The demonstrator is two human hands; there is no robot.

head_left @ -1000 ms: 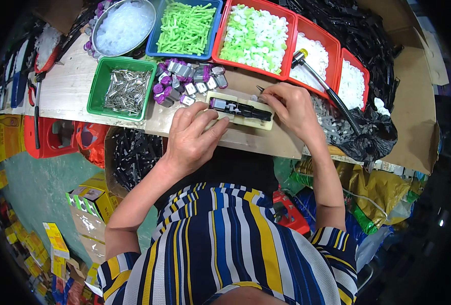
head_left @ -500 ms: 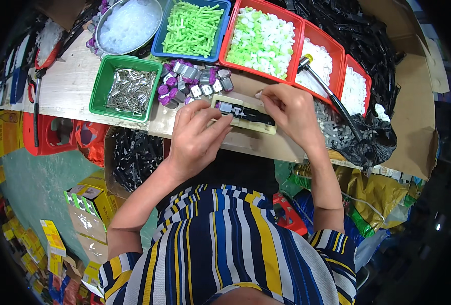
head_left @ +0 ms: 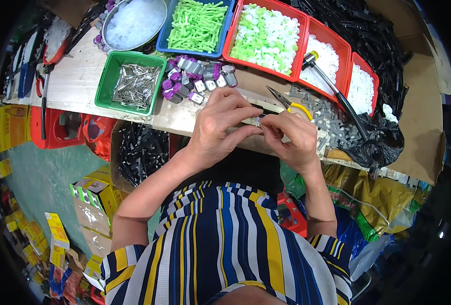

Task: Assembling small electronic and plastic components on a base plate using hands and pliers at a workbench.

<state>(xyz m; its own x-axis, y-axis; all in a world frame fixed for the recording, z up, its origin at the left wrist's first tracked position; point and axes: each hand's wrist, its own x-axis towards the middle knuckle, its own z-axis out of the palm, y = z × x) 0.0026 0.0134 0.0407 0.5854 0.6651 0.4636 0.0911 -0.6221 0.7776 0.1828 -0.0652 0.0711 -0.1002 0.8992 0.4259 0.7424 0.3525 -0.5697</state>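
Over the bench's front edge my two hands meet, fingertips almost touching. My right hand (head_left: 296,138) is closed in a pinch on a small pale piece (head_left: 256,121), too small to name. The bent fingers and thumb of my left hand (head_left: 219,127) come together beside it; whatever they grip is hidden. Behind the fingers a strip of the long cream holder (head_left: 267,105) shows, with a dark part beside it, mostly covered. Pliers with yellow handles (head_left: 299,108) lie just beyond my right hand. Purple-and-grey plastic pieces (head_left: 197,76) are heaped beyond my left hand.
A green bin (head_left: 103,86) holds metal pins. Behind stand a bowl (head_left: 163,25) of translucent pieces, a blue bin (head_left: 159,43) of green sticks and red bins (head_left: 304,46) of small plastic parts. A hammer (head_left: 337,94) leans across them at right, near a black bag (head_left: 383,145).
My hands have come together, the left moving right and over the holder. The right hand has come lower, uncovering the pliers. The view has shifted slightly.
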